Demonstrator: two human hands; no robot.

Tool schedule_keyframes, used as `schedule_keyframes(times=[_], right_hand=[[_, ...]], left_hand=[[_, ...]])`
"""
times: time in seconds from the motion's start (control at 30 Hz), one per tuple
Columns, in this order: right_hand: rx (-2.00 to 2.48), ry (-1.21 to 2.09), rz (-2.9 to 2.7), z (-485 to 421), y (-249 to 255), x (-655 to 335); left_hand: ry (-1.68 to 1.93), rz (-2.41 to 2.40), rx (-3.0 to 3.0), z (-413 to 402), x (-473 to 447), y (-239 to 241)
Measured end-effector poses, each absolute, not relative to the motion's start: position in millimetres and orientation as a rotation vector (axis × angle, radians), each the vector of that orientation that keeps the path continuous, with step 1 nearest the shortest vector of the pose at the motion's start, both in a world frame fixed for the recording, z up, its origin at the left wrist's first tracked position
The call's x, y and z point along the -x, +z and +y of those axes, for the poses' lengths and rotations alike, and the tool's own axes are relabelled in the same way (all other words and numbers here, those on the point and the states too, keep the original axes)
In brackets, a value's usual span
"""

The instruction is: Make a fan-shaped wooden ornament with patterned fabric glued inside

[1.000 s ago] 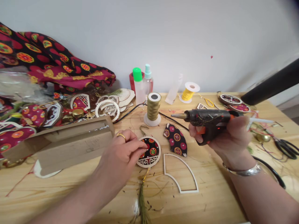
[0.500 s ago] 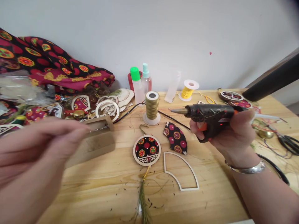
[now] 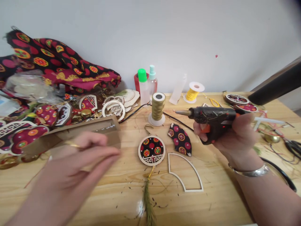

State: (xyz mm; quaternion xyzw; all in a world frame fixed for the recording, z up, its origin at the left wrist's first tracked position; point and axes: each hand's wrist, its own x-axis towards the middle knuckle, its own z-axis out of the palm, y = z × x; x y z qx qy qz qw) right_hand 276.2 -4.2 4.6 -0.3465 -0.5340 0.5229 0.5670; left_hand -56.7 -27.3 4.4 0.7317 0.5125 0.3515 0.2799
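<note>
My right hand (image 3: 231,135) is wrapped round a black glue gun (image 3: 213,117), whose metal nozzle points left. In front of the cardboard box (image 3: 98,133), my left hand (image 3: 82,166) is closed in a pinch, thumb against fingertip. It is blurred, and whatever it may hold is too small to make out. Between the hands lies a round wooden-framed pendant (image 3: 151,150) with patterned fabric and a green tassel (image 3: 148,201). Right of it are a fan-shaped patterned fabric piece (image 3: 180,139) and, nearer me, a fan-shaped wooden frame (image 3: 188,175) that is only an outline.
Behind the pendant stands a spool of gold thread (image 3: 158,108). Farther back are a green-capped bottle (image 3: 142,84), a spray bottle (image 3: 152,81) and a yellow cord spool (image 3: 192,94). Patterned cloth (image 3: 63,62) is heaped at left. Scissors (image 3: 293,146) lie at right.
My left hand has moved right and down, showing more of the box and the ornaments behind it. The glue gun stays in my right hand. The whole view has shifted slightly.
</note>
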Motion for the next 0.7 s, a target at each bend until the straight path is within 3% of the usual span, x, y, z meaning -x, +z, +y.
schedule_keyframes(times=[0.1, 0.43, 0.7], right_hand=[[0.804, 1.22, -1.262, -4, 4, -276], [0.73, 1.211, -1.283, -3, 2, -277], [0.707, 1.263, -1.243, -3, 2, -278]], left_hand=[[0.667, 1.202, -2.426, -26, 29, 3], [0.257, 1.19, -2.586, -15, 4, -16], [0.174, 1.144, -2.753, -9, 1, -16]])
